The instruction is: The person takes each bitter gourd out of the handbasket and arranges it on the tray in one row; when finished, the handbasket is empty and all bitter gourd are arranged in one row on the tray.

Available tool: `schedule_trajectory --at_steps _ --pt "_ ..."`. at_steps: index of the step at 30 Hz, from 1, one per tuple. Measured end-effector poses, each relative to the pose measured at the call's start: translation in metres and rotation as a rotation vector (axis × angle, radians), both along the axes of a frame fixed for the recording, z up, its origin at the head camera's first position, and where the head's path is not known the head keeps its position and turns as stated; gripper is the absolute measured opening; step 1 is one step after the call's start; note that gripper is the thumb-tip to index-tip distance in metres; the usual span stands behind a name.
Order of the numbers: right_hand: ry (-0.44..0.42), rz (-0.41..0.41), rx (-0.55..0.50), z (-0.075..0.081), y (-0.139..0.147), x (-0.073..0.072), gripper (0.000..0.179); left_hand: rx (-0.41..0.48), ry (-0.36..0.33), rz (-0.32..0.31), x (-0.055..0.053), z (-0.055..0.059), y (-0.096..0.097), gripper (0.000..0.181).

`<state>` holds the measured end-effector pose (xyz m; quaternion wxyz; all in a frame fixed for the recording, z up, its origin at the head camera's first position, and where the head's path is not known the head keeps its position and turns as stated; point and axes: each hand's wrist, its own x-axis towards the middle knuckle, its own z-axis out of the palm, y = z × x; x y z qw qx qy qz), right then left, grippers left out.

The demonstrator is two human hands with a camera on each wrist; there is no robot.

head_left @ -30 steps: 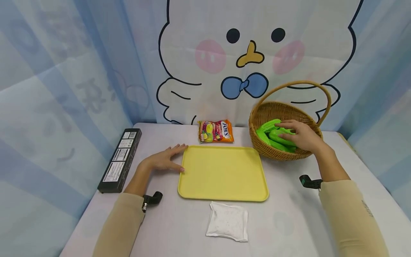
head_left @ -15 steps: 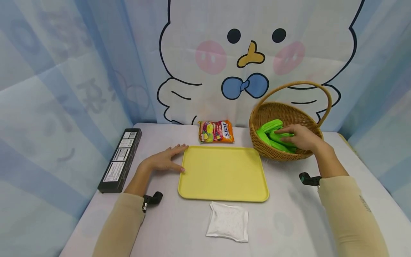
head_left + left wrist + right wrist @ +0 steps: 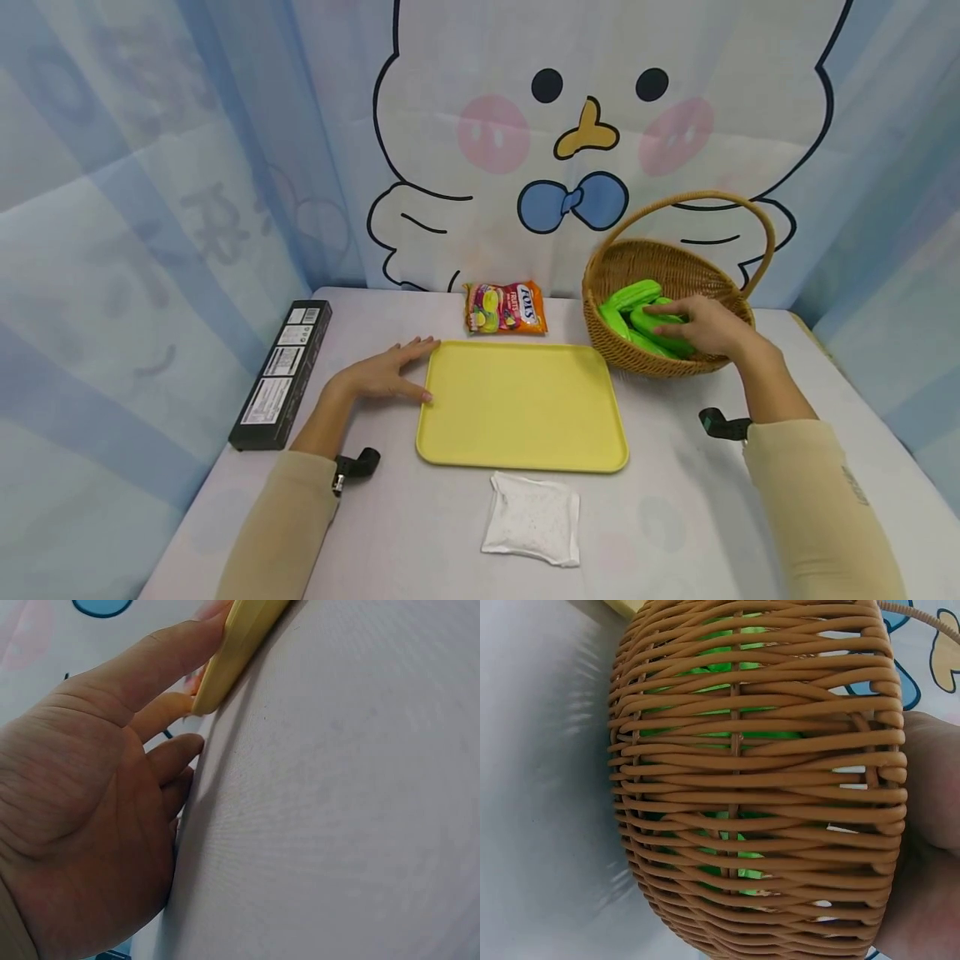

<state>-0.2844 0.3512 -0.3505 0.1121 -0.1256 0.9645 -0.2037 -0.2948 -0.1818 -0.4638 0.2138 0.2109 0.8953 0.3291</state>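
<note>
At the tray's left side, my left hand (image 3: 382, 373) lies with its fingers spread. Its thumb touches the rim of the yellow tray (image 3: 517, 408), and the index fingertip is at the far left corner. The left wrist view shows the thumb (image 3: 161, 664) on the tray's edge (image 3: 232, 656). My right hand (image 3: 712, 325) reaches into a wicker basket (image 3: 637, 358) at the back right. Its fingers and thumb straddle a bright green, cucumber-shaped thing (image 3: 651, 322); similar green ones lie beside it. In the right wrist view the basket's woven wall (image 3: 757, 780) hides the fingertips.
An orange candy bag (image 3: 505, 307) lies behind the tray, and a white square packet (image 3: 532, 518) in front of it. A long black box (image 3: 281, 375) lies at the left. The basket's handle (image 3: 693, 196) arches above it; a printed curtain (image 3: 450, 83) hangs behind.
My right hand has lowered a little into the basket, its fingers coming down around one of the green things. The left hand and the tray stay in place.
</note>
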Motion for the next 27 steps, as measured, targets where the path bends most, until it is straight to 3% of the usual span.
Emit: schedule_trajectory --at_steps 10,17,22,27 --pt "0.033 -0.021 -0.024 -0.002 -0.002 0.003 0.056 0.011 0.003 0.000 -0.001 -0.001 0.000 0.109" --pt "0.159 -0.078 -0.214 0.010 -0.012 0.009 0.051 0.009 0.001 0.013 0.000 -0.001 0.000 0.109" --pt "0.242 -0.051 -0.356 0.018 -0.024 0.015 0.049 0.007 0.004 0.009 0.000 0.000 0.000 0.108" --pt "0.308 0.000 -0.399 0.021 -0.040 0.019 0.046 0.011 0.002 0.006 0.001 0.000 0.000 0.108"
